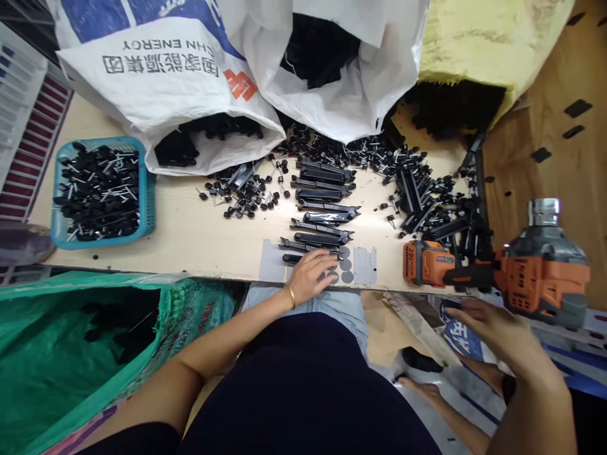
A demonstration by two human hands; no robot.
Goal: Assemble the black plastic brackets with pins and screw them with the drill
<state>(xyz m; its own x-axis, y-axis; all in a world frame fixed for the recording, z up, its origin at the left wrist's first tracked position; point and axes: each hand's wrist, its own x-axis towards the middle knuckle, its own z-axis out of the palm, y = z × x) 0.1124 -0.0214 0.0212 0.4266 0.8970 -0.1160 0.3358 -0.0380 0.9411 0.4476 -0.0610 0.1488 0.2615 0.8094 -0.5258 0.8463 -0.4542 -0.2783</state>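
My left hand (313,275) rests at the table's front edge, over the near end of a column of long black plastic parts (322,239). Its fingers are bent over the nearest black part (291,258) and some grey discs (347,265); whether they grip anything is hidden. My right hand (490,322) is off the table's front edge at the right, below the orange and black power tool (543,272). Its fingers are partly spread and hold nothing visible. The tool's battery (429,262) lies over the table edge.
A blue basket (149,202) of black-headed pins stands at the left. White sacks (180,82) and a yellow sack (474,44) line the back. Loose black parts (417,189) are heaped right of the column. A green bag (57,373) hangs open at the lower left.
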